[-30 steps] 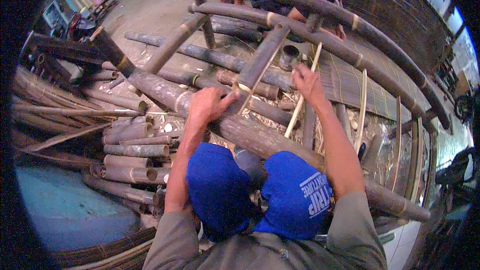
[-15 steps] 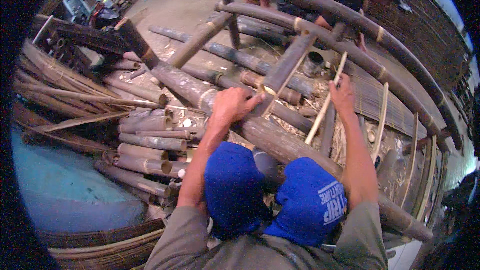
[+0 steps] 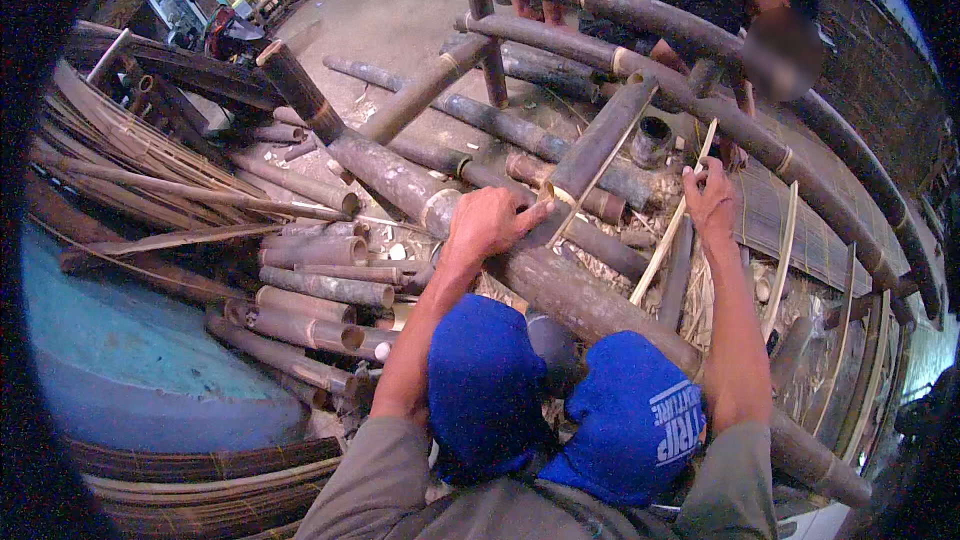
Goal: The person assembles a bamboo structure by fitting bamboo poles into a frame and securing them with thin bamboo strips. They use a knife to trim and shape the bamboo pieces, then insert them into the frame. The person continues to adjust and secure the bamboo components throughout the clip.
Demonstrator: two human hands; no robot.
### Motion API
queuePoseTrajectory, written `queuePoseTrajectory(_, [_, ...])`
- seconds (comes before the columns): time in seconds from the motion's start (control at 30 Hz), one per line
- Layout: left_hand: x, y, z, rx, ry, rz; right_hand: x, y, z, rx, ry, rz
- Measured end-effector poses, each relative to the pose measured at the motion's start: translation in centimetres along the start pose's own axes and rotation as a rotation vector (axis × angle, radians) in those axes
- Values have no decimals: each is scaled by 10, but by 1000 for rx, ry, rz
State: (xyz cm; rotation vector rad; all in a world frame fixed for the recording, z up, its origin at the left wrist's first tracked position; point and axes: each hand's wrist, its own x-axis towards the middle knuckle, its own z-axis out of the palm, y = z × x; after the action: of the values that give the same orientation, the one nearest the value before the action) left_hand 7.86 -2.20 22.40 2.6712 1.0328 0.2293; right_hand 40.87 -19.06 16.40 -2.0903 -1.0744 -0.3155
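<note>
At twelve o'clock, a wide brown bamboo slat [image 3: 600, 145] already spans the round brown bamboo poles [image 3: 590, 292]; my left hand [image 3: 492, 222] curls at its near end. At one, my right hand [image 3: 711, 195] curls by a thin pale bamboo strip [image 3: 654, 260]. Both grips: I can't tell. Gaps remain.

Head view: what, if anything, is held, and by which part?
The left hand rests on the thick pole beside the crosspiece, the right hand at the thin strip, toward its upper end; whether either grips cannot be told.
</note>
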Motion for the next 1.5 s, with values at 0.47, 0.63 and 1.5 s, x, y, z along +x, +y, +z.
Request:
queuePoseTrajectory(0.47, [-5, 6, -15, -18, -58, -29, -7, 5, 7, -13, 72, -30])
queuePoseTrajectory(0.63, [0, 1, -2, -44, 41, 80, -2, 25, 5, -225, 153, -251])
queuePoseTrajectory(1.5, [-2, 2, -7, -59, 6, 19, -8, -2, -1, -132, 57, -121])
